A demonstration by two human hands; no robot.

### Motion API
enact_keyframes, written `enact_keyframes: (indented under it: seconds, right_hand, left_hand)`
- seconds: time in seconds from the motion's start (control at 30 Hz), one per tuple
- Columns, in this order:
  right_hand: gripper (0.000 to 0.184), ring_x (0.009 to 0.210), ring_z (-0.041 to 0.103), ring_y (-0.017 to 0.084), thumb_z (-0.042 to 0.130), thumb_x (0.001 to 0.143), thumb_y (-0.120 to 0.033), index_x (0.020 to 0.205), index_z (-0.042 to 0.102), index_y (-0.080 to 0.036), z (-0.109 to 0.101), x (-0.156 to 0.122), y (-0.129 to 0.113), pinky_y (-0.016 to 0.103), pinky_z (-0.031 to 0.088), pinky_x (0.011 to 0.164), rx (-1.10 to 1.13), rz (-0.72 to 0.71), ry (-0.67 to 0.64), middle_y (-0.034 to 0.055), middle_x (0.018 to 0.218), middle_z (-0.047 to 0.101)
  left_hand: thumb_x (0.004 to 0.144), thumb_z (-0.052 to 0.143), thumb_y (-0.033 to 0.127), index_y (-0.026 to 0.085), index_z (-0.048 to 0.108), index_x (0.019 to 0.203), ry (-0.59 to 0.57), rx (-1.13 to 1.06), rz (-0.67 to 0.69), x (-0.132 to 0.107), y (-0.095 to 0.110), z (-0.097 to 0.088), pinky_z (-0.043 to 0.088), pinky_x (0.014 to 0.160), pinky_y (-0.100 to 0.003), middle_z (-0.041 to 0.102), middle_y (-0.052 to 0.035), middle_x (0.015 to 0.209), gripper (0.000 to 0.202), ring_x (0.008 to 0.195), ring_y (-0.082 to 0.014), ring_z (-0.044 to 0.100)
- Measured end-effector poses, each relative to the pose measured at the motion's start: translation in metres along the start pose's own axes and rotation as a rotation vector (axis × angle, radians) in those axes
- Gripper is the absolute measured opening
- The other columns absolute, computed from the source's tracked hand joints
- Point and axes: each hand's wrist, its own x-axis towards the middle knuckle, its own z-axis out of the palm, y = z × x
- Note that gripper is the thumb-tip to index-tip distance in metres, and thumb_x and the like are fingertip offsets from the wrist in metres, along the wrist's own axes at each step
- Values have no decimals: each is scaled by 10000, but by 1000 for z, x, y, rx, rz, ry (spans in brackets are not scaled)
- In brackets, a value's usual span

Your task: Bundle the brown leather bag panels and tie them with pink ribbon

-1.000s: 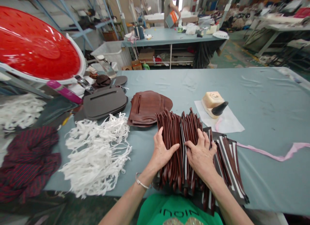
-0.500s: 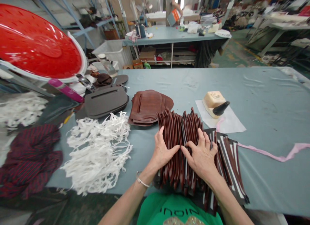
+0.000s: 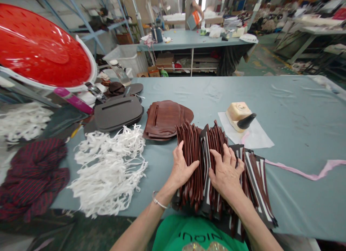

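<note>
A fanned row of brown leather pieces point(image 3: 201, 146) with white-striped dark backs stands on edge on the blue-grey table point(image 3: 292, 110) in front of me. My left hand point(image 3: 182, 168) lies open against the left bunch, thumb pointing right. My right hand point(image 3: 225, 171) rests on the right bunch, fingers spread and curled over the edges. A gap showing a white-striped back point(image 3: 207, 161) opens between the two hands.
A stack of brown leather panels point(image 3: 164, 119) and a grey stack point(image 3: 117, 114) lie behind. White strips point(image 3: 108, 168) are heaped at left, beside a dark red cloth point(image 3: 32, 175). A cream block with black handle point(image 3: 239, 116) sits on paper. A red basket point(image 3: 40, 49) stands left. A person works at the far table.
My right hand has shifted a little to the right with its bunch, parting the row so a striped back shows between the hands. The left hand has barely moved.
</note>
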Motion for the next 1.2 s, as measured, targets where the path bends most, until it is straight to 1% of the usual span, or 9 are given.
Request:
enact_keyframes:
  seconds: [0.1, 0.17, 0.2, 0.33, 0.5, 0.7, 0.9, 1.07, 1.2]
  right_hand:
    - [348, 1384, 189, 358, 652, 733, -176, 1067, 648, -274, 0, -1, -5, 609, 138, 1029, -29, -69, 3, 140, 1537, 195]
    - [142, 1391, 175, 348, 629, 786, -234, 916, 685, -243, 0, 0, -9, 607, 127, 1035, -36, -94, -5, 127, 1541, 196]
    - [118, 1391, 173, 346, 609, 819, -292, 878, 687, -226, 0, 0, -11, 607, 129, 1036, -36, -96, -6, 133, 1538, 203]
    - [278, 1392, 156, 359, 587, 834, -452, 875, 678, -192, 0, 1, -18, 616, 140, 1035, -35, -102, -8, 164, 1531, 206]
    - [219, 1395, 148, 366, 698, 737, -350, 904, 665, -213, 0, 1, -19, 627, 147, 1026, -18, -94, -36, 159, 1539, 183]
    - [244, 1396, 149, 366, 714, 718, -318, 942, 664, -237, 0, -1, -12, 630, 138, 1026, 0, -82, -46, 144, 1546, 169]
    - [254, 1399, 132, 368, 728, 707, -348, 929, 665, -241, 1, -4, -7, 623, 135, 1030, -20, -58, -35, 138, 1551, 152]
    - [361, 1388, 141, 397, 680, 726, -501, 930, 664, -203, -3, -2, -11, 635, 145, 1023, -60, -28, -42, 178, 1534, 183]
    - [411, 1379, 157, 410, 669, 712, -540, 935, 663, -195, -6, 0, -13, 640, 148, 1018, -83, -14, -73, 192, 1527, 196]
  left_hand:
    - [742, 661, 270, 179, 179, 1424, -15, -31, -17, 0, 3, -2, 179, 1155, -474, 249, -159, 1430, 840, 1380, -261, 217]
    - [732, 664, 258, 183, 191, 1419, -14, -46, -22, 1, 4, -2, 176, 1155, -473, 253, -155, 1426, 837, 1379, -261, 222]
    - [728, 663, 249, 186, 197, 1417, -10, -52, -21, 1, 4, -3, 174, 1155, -473, 257, -151, 1424, 834, 1378, -261, 225]
    - [725, 651, 220, 196, 206, 1413, 6, -57, -2, 1, 1, -3, 183, 1151, -484, 270, -144, 1419, 820, 1373, -266, 238]
    - [738, 650, 231, 194, 200, 1416, 2, -55, -4, 0, -2, -4, 189, 1152, -474, 270, -145, 1419, 815, 1375, -262, 236]
    - [764, 645, 282, 190, 192, 1419, -10, -69, -22, -1, 1, -4, 171, 1156, -466, 249, -147, 1427, 802, 1384, -255, 215]
    - [740, 662, 256, 187, 190, 1413, 2, -16, -6, 0, 1, -4, 192, 1149, -472, 280, -151, 1414, 824, 1365, -260, 242]
    - [741, 660, 258, 203, 182, 1415, 12, -9, 23, 1, -2, -2, 192, 1146, -491, 289, -140, 1405, 829, 1362, -262, 250]
    - [711, 701, 314, 208, 182, 1419, 17, 10, 3, 0, -3, 0, 199, 1145, -496, 270, -142, 1421, 883, 1365, -271, 251]
